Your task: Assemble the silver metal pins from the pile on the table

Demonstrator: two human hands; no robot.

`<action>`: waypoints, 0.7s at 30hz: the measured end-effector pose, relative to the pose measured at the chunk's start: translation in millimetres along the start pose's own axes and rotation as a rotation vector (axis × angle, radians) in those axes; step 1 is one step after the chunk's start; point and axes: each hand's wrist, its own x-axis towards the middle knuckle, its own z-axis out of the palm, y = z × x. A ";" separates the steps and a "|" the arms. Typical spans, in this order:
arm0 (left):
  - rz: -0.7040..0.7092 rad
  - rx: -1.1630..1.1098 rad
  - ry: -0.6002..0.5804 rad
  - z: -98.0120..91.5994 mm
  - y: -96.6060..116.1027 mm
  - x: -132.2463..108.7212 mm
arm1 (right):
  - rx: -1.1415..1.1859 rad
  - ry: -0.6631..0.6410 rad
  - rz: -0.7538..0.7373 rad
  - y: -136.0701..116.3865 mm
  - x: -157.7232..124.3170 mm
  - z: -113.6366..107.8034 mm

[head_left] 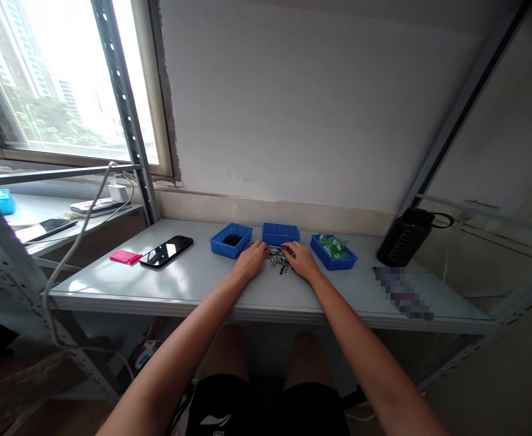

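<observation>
A small pile of silver screws [275,257], with a few dark pieces at its near edge, lies on the table between my hands. My left hand [251,260] rests at the pile's left side, its fingers bent together against the screws. From the right, my right hand [301,260] reaches in with curled fingertips on the pile's edge. What either set of fingertips pinches is too small to make out. Behind the pile stands a blue bin [281,233] with a few small bits inside. Another blue bin [220,247], left of it, holds black small parts [232,240].
A third blue bin [338,263] to the right contains green plastic packets [333,245]. A black bottle [404,239] and a blurred-out item [402,293] are at the right. Left lie a phone [166,252] and a pink-red flat object [125,257]. Metal shelf posts flank the table [193,281].
</observation>
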 end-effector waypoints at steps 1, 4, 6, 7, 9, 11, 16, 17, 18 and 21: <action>0.011 -0.006 0.008 0.7 -0.4 0.5 | 0.003 -0.012 -0.013 -1.2 0.2 -1.2; 0.035 -0.025 0.026 2.9 -1.6 1.6 | 0.010 -0.051 -0.045 -5.1 0.5 -3.4; 0.045 -0.035 0.030 3.4 -1.8 1.7 | 0.012 -0.072 -0.053 -6.6 0.4 -3.7; 0.049 -0.039 0.030 3.2 -1.7 1.6 | 0.013 -0.079 -0.054 -6.9 0.3 -3.6; 0.055 -0.045 0.028 2.1 -1.1 1.1 | 0.013 -0.083 -0.050 -6.3 0.2 -3.3; 0.059 -0.049 0.026 0.6 -0.5 0.5 | 0.011 -0.077 -0.043 -5.0 0.3 -3.1; 0.073 -0.063 0.015 -0.5 -2.1 -0.1 | 0.004 -0.061 -0.023 -1.7 0.9 -3.0; 0.075 -0.066 0.012 -0.1 -2.9 -0.1 | 0.003 -0.059 -0.019 -1.0 1.0 -3.0; 0.076 -0.069 0.011 0.3 -3.8 -0.1 | 0.003 -0.057 -0.016 -0.4 1.0 -2.9; 0.078 -0.079 0.015 1.8 -6.0 -0.2 | 0.004 -0.049 -0.008 1.2 1.1 -2.6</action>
